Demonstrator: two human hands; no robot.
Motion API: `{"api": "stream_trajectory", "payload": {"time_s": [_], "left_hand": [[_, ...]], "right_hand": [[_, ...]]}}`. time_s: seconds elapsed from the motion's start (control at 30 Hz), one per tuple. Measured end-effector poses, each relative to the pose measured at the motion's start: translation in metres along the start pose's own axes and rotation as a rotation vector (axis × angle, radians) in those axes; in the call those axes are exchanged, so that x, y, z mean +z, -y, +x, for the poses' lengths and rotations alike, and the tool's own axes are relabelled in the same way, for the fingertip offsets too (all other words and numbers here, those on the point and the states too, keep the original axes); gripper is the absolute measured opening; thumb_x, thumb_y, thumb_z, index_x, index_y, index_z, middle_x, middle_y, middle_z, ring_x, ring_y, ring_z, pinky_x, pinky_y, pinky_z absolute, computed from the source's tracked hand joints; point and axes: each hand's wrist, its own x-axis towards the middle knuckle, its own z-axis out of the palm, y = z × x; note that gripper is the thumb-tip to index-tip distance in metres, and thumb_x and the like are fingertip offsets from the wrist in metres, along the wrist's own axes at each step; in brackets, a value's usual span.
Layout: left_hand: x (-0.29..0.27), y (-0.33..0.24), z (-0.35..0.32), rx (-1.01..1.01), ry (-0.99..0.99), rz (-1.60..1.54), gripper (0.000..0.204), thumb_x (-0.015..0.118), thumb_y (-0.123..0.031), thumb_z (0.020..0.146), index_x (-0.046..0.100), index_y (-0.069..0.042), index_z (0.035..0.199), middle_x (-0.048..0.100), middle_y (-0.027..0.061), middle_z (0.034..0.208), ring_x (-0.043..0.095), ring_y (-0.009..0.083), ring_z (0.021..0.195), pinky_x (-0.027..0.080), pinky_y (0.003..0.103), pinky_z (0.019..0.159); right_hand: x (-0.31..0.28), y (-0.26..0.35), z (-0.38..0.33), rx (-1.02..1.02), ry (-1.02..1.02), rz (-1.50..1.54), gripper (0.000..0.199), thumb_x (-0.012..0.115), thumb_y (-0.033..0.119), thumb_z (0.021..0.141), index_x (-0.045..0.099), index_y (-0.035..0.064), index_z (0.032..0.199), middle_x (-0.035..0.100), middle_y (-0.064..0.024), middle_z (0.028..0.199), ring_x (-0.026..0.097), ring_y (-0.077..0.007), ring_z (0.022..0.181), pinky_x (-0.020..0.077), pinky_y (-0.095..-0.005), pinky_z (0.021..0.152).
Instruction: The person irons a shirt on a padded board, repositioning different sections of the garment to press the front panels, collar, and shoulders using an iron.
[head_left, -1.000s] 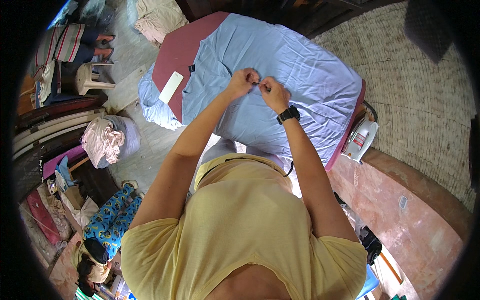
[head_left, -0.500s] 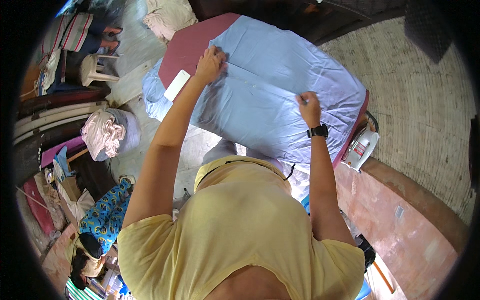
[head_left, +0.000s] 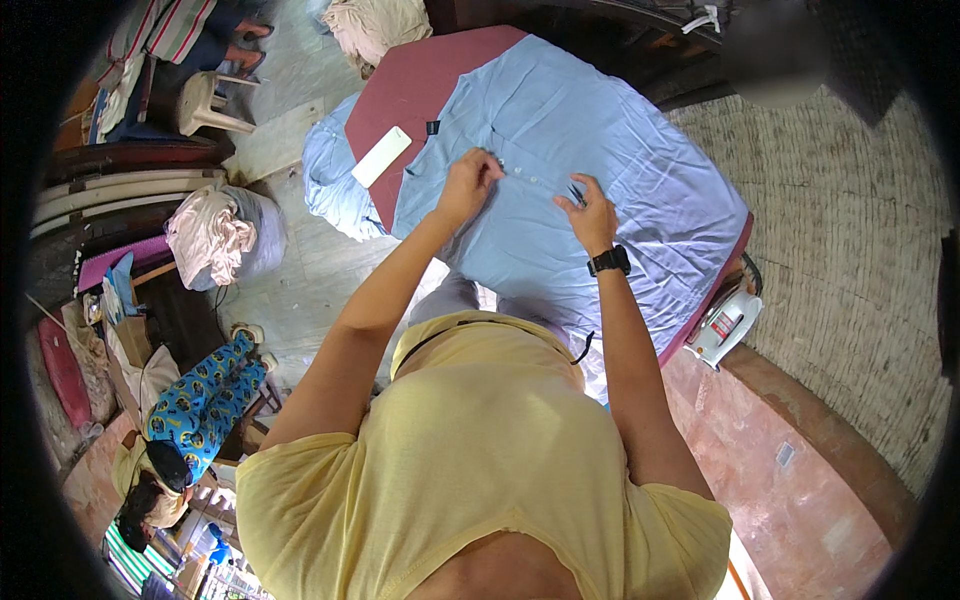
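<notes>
A light blue shirt (head_left: 590,110) with a row of small buttons lies spread over a maroon padded table (head_left: 400,85). My left hand (head_left: 472,185) is closed, its fingertips pinching the shirt's button strip. Just to the right, my right hand (head_left: 592,217) is closed around a small dark pointed tool (head_left: 577,194), held close over the cloth. The tool's exact kind is too small to tell. A dark label (head_left: 432,128) shows at the shirt's upper left edge. Left of it, a white flat rectangular object (head_left: 382,157) rests on the maroon surface.
A white iron-like appliance (head_left: 727,325) stands at the table's right edge. More blue cloth (head_left: 340,170) hangs at the left side. Farther left are a cloth-topped bundle (head_left: 215,235), a plastic stool (head_left: 205,105) and a person in patterned blue trousers (head_left: 205,410). Another person's legs show at upper left.
My left hand has come down and right from the shirt's upper left edge to its button strip. My right hand has shifted slightly left, closer to it.
</notes>
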Motion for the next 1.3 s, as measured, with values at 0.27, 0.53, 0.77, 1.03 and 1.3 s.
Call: {"api": "stream_trajectory", "payload": {"time_s": [0.27,0.53,0.77,1.03,1.3], "left_hand": [[-0.022,-0.004,-0.077,0.184,-0.004,0.18,0.014,0.063,0.004,0.08,0.059,-0.002,0.093,0.055,0.0144,0.092,0.056,0.036,0.092,0.047,0.043,0.076],[-0.061,0.024,-0.047,0.029,-0.349,0.265,0.016,0.061,0.01,0.077,0.062,-0.001,0.088,0.056,0.0145,0.093,0.058,0.0327,0.088,0.048,0.041,0.075],[-0.067,0.052,-0.03,-0.005,-0.43,0.147,0.012,0.064,0.005,0.083,0.061,0.002,0.094,0.06,0.0108,0.09,0.061,0.0243,0.084,0.05,0.034,0.078],[-0.135,0.145,-0.252,-0.585,-0.876,0.097,0.012,0.066,-0.008,0.092,0.063,-0.003,0.102,0.064,0.0082,0.094,0.059,0.0149,0.087,0.049,0.032,0.074],[-0.117,0.061,-0.137,-0.216,-0.633,0.411,0.036,0.065,0.008,0.082,0.065,-0.006,0.115,0.053,0.0169,0.118,0.055,0.0349,0.108,0.047,0.041,0.092]], "right_hand": [[0.001,-0.004,-0.002,0.022,-0.004,0.04,0.053,0.085,0.036,0.075,0.062,0.0232,0.12,0.052,-0.001,0.059,0.053,-0.0214,0.056,0.0395,-0.0403,0.054],[0.003,-0.014,0.002,-0.021,-0.011,0.057,0.051,0.084,0.035,0.076,0.062,0.0211,0.12,0.05,-0.0009,0.055,0.049,-0.0196,0.05,0.0372,-0.0384,0.051],[0.003,-0.004,0.003,-0.027,0.013,0.048,0.05,0.085,0.033,0.076,0.061,0.0189,0.117,0.051,-0.0028,0.055,0.05,-0.0223,0.051,0.0379,-0.0401,0.052],[-0.001,0.041,0.039,-0.148,0.084,-0.074,0.053,0.082,0.037,0.077,0.057,0.014,0.117,0.067,-0.0099,0.08,0.067,-0.0335,0.078,0.0485,-0.0452,0.065],[0.09,0.178,0.188,-0.739,0.114,0.044,0.022,0.058,0.012,0.092,0.058,0.0099,0.114,0.064,-0.0155,0.113,0.061,-0.0373,0.106,0.0471,-0.0505,0.089]]}}
